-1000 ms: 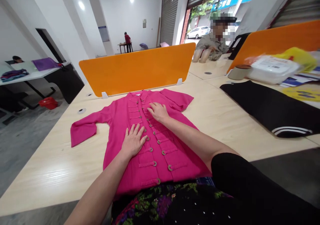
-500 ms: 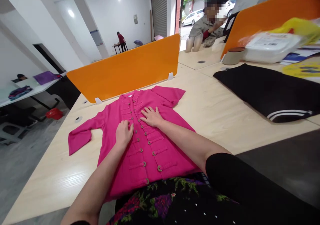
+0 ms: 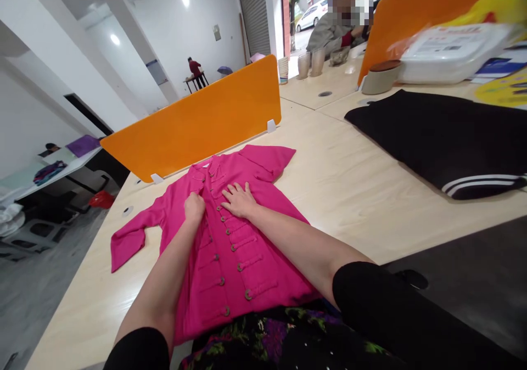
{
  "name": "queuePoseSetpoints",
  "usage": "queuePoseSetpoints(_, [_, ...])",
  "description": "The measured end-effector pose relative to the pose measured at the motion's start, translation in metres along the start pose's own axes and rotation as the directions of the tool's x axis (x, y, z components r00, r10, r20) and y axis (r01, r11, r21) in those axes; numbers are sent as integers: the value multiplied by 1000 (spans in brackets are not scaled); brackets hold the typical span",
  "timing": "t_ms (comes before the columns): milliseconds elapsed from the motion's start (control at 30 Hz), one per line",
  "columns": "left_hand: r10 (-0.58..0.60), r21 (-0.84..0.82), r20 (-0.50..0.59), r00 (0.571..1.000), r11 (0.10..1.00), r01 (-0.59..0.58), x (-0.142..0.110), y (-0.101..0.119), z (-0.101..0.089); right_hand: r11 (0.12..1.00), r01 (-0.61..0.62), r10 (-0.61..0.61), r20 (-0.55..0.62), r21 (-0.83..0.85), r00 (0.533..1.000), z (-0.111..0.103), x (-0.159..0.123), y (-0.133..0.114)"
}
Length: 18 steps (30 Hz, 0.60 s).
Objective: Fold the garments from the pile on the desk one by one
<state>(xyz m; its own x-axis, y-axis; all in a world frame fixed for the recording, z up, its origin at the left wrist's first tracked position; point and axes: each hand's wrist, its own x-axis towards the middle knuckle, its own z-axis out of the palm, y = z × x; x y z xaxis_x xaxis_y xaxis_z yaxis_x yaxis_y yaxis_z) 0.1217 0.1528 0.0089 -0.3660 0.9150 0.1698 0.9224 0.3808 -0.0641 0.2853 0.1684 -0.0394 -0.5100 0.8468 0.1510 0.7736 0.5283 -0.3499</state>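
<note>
The left hand (image 3: 194, 206) rests curled on the pink jacket (image 3: 230, 238), and the right hand (image 3: 238, 200) lies flat and open just beside it, across the button row. The jacket lies face up on the wooden table (image 3: 349, 178), collar pointing away toward the orange divider (image 3: 197, 123), its long axis running out from the person. Far off to the right hand's side sits a white lidded box (image 3: 444, 51), contents unclear.

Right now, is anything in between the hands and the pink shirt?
No. Both hands lie right on the pink shirt, with nothing visible between. The left hand presses beside the button row, fingers curled, and the right hand rests flat on the chest.
</note>
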Motion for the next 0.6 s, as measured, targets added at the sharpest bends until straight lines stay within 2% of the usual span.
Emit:
queuePoseSetpoints(100, [43,-38,-8,999,998,-43,6,1,1,1000,4,-4,-9,5,1000,0,0,-1])
queuePoseSetpoints(267, [130,-87,56,990,988,-125,7,9,14,1000,5,-5,-22,7,1000,1,-1,0])
queuePoseSetpoints(367, [109,-92,54,993,990,-104,18,10,16,1000,4,-4,-23,4,1000,1,-1,0])
queuePoseSetpoints(600, [13,-102,25,1000,995,-10,64,15,17,1000,13,-13,-31,2,999,1,-1,0])
